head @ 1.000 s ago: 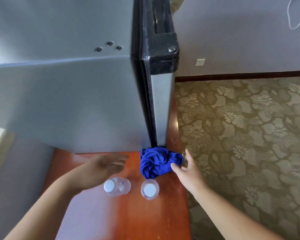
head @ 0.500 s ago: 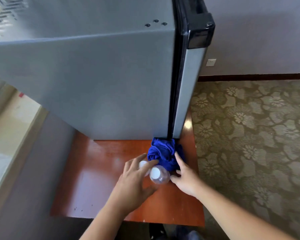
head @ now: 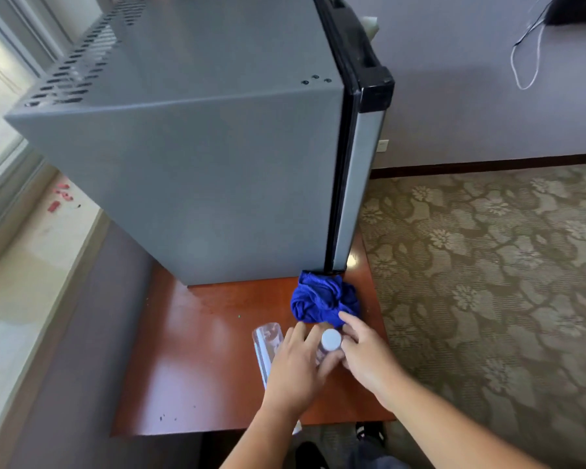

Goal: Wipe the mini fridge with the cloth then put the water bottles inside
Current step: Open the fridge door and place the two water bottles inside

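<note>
The grey mini fridge point(head: 217, 170) stands on a red-brown table point(head: 197, 360) with its black-trimmed door shut on the right. A crumpled blue cloth point(head: 322, 299) lies at the foot of the door corner. My left hand point(head: 295, 370) is curled around a clear water bottle point(head: 265, 346) that leans out to its left. A second water bottle with a white cap point(head: 331, 339) stands between my two hands. My right hand point(head: 366, 357) has its fingers apart, with the thumb beside the cap and the forefinger touching the cloth's near edge.
Patterned carpet point(head: 488, 282) spreads out to the right of the table. A pale window ledge point(head: 24, 265) runs along the left. A white cable point(head: 525, 62) hangs on the far wall. My shoes show below the table's front edge.
The view has pulled back and up from the fridge. My left hand has closed over the bottles and one bottle now leans left. My right hand stays by the cloth.
</note>
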